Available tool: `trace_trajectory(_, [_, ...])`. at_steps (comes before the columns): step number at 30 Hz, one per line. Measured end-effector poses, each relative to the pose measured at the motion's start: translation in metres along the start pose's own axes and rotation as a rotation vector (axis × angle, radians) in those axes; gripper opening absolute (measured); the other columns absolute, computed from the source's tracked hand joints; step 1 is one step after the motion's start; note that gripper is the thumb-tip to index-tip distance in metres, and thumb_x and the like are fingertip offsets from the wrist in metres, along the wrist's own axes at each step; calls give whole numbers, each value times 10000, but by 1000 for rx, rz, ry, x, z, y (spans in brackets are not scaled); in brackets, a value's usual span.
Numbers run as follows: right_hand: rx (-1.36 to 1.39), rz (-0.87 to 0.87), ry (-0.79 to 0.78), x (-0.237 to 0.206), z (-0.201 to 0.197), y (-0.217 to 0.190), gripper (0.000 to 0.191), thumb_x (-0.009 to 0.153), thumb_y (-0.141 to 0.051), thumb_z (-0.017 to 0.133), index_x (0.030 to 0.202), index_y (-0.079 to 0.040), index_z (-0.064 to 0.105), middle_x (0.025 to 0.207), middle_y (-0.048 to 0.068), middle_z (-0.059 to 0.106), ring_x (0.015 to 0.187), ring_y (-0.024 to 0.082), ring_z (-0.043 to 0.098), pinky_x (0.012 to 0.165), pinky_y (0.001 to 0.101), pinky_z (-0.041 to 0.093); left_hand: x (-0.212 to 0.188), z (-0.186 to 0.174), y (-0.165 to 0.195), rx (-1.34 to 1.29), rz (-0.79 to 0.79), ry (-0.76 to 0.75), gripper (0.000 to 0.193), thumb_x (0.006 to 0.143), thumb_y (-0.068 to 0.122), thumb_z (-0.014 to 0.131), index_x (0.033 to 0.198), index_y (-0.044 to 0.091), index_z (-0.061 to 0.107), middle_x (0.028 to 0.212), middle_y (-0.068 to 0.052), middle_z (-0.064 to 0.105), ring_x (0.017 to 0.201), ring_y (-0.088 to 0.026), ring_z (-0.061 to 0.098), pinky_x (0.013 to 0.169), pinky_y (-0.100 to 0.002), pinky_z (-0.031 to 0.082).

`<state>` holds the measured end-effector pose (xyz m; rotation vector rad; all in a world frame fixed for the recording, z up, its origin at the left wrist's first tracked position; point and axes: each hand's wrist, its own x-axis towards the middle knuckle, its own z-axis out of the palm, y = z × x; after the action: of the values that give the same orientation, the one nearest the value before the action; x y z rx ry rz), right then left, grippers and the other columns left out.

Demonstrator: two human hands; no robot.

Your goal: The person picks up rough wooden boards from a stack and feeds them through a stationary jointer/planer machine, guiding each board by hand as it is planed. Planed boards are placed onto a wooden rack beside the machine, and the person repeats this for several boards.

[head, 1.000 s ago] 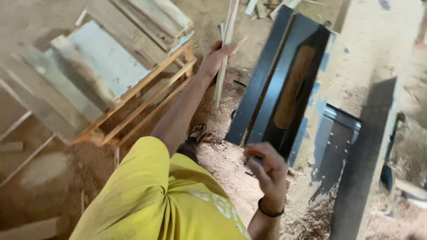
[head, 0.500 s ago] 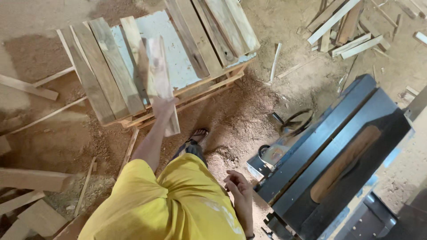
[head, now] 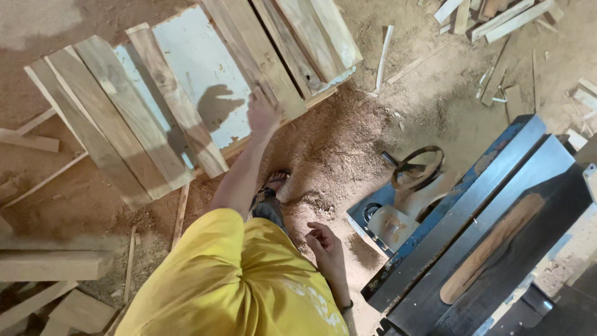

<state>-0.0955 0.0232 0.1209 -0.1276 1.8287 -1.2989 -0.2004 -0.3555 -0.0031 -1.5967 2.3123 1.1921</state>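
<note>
Your left hand (head: 263, 114) hangs with empty, loosely spread fingers above the wooden planks (head: 180, 106) stacked on the pallet; their long axes run away from you. Your right hand (head: 323, 246), loosely curled and empty, sits well apart, nearer the table saw (head: 497, 205).

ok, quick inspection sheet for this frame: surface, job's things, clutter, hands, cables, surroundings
surface: sawdust-covered floor.
job's things: wooden planks stacked over a white board.
clutter: offcut strips top right, scrap boards lower left.
hands: left hand open, reaching over the planks, holding nothing; right hand loosely curled, holding nothing.
cables: nothing seen.
surroundings: table saw with handwheel at right.
</note>
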Motion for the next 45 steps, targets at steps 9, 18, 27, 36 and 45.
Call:
trace_trajectory(9, [-85, 30, 116, -12, -4, -17, 321, 925, -107, 666, 1237, -29, 677, 854, 23, 674, 735, 87, 590, 658, 262, 508, 30, 1, 76, -288, -158, 101, 1112, 759, 237, 857, 1573, -27, 146, 1582, -321, 237, 1332, -413, 468, 1069, -505, 476])
trace_trajectory(18, [68, -117, 135, -19, -22, 6, 303, 941, -79, 669, 1234, 0, 687, 911, 33, 677, 803, 104, 616, 701, 253, 512, -72, -42, 26, -1351, 93, -485, 807, 771, -40, 618, 1514, 10, 309, 1261, -187, 674, 1143, -351, 699, 870, -497, 610])
trace_trajectory(27, [395, -495, 197, -74, -62, -31, 315, 1002, -100, 655, 1292, 25, 662, 1057, 81, 704, 963, 145, 668, 848, 286, 560, -280, -76, 58, -1366, 483, -945, 461, 922, 176, 754, 1302, -33, 599, 1103, -199, 735, 948, -337, 742, 785, -495, 644])
trace_trajectory(36, [693, -1044, 31, -248, -181, -137, 894, 916, -265, 793, 1611, 29, 315, 1262, 172, 663, 1138, 261, 666, 1060, 389, 527, -458, 51, 138, -733, 1177, -1502, 619, 857, 309, 881, 1338, -16, 667, 1087, -81, 769, 919, -162, 722, 842, -318, 603])
trace_trajectory(45, [117, -1242, 796, -316, -325, -88, 102, 946, -20, 725, 987, 38, 651, 929, 73, 702, 848, 183, 690, 793, 353, 558, -603, 178, 220, -650, 1845, -754, 1152, 912, 289, 887, 1660, 53, 42, 1693, -152, 258, 1597, -301, 306, 1348, -489, 293])
